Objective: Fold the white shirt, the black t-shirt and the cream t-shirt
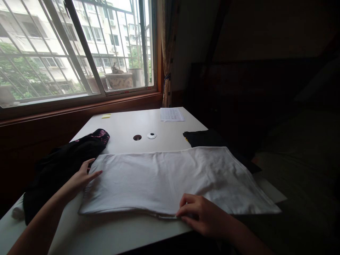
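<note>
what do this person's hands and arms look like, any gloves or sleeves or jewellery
The left hand and right hand are both ungloved, with no rings visible. The left forearm and right forearm show no sleeve, watch or bracelet, though shadow dims the right one.

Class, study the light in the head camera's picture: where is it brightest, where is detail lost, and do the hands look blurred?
Head view: the window is brightest, washed out toward its top; head view: the right side sinks almost to black; head view: soft grey shading marks creases in the white cloth; head view: left hand and right hand show no obvious blur.
</note>
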`<state>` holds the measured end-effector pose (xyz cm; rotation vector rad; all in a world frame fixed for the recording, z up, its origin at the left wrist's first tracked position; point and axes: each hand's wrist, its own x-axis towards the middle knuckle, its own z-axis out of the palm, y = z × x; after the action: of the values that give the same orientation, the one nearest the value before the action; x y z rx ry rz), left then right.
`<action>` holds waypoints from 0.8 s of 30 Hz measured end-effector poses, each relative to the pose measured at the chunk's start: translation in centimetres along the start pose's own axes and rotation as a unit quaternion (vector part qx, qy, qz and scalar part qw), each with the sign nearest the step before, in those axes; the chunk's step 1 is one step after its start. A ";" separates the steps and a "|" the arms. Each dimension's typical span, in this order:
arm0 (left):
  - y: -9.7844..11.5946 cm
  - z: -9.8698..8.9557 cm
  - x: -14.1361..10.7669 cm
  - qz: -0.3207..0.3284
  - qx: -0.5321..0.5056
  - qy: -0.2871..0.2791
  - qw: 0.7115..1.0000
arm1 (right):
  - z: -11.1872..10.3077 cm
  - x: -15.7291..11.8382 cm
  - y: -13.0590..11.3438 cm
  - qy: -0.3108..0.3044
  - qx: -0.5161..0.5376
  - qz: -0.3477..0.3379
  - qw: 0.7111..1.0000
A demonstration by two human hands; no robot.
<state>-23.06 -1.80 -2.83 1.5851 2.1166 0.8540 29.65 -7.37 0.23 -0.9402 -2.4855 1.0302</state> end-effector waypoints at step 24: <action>4.4 -1.4 1.5 -0.083 -0.229 0.006 0.970 | -15.6 -5.3 18.8 0.394 -0.282 0.330 0.810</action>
<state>-21.22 0.07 1.22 1.1519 1.8483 1.1887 49.83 7.20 -2.24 -1.9927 -1.7304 -0.0949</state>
